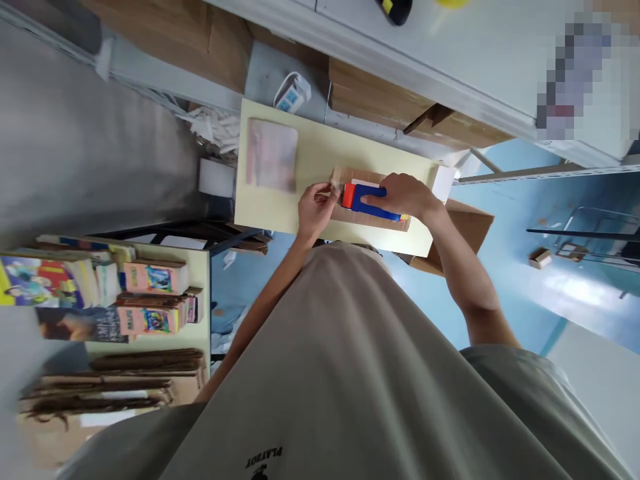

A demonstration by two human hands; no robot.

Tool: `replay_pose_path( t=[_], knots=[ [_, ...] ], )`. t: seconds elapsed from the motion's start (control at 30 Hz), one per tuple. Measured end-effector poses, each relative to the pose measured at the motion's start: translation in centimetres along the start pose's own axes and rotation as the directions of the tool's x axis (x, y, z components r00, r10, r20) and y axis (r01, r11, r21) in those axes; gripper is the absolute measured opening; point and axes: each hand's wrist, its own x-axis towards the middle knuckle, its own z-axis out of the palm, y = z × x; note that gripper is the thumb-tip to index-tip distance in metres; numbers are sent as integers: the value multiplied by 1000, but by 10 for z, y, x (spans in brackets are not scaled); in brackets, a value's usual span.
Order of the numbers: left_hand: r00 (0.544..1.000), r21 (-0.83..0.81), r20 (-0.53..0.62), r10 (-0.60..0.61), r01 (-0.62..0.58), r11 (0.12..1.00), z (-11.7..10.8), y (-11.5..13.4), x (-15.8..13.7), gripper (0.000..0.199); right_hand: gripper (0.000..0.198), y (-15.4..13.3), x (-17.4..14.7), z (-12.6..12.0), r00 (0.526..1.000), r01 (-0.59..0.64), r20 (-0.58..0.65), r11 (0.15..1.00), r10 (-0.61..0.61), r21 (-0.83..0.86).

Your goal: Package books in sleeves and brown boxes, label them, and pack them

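My right hand (407, 195) grips a blue and orange packing tape dispenser (369, 201) from its right side. The dispenser lies over a small brown cardboard package (361, 175), its orange end pointing left. Pressed together at the package's left end are the fingers of my left hand (315, 212), close to the dispenser's orange tip; they pinch the cardboard there, where something shiny and clear shows. A white patch shows on the cardboard behind the dispenser. Whether the package is a box or a folded sheet, I cannot tell.
The pale yellow table (310, 160) carries a pinkish plastic-wrapped item (273, 155) at its left and a white box (442, 183) at its right. A power strip (294, 93) lies behind. Books (155, 279) fill a shelf at lower left. An open carton (467, 230) stands right.
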Motion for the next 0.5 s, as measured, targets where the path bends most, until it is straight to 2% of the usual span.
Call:
replay_pose_path(
  t=[0.07,0.17,0.4,0.5],
  knots=[
    [994,24,-111,16,-14,1000,11,-1,-6,33,70,4,-1,3,999,28,-17,1000,-28,15],
    [975,89,-219,43,-24,996,22,-2,-11,35,75,8,0,8,997,58,-49,998,-56,33],
    [942,134,-336,14,33,990,39,-5,-16,26,88,12,3,17,983,162,-101,983,-154,82],
    [912,164,-408,33,38,986,45,-7,-16,19,82,13,4,18,980,187,-89,978,-179,92]
  ],
)
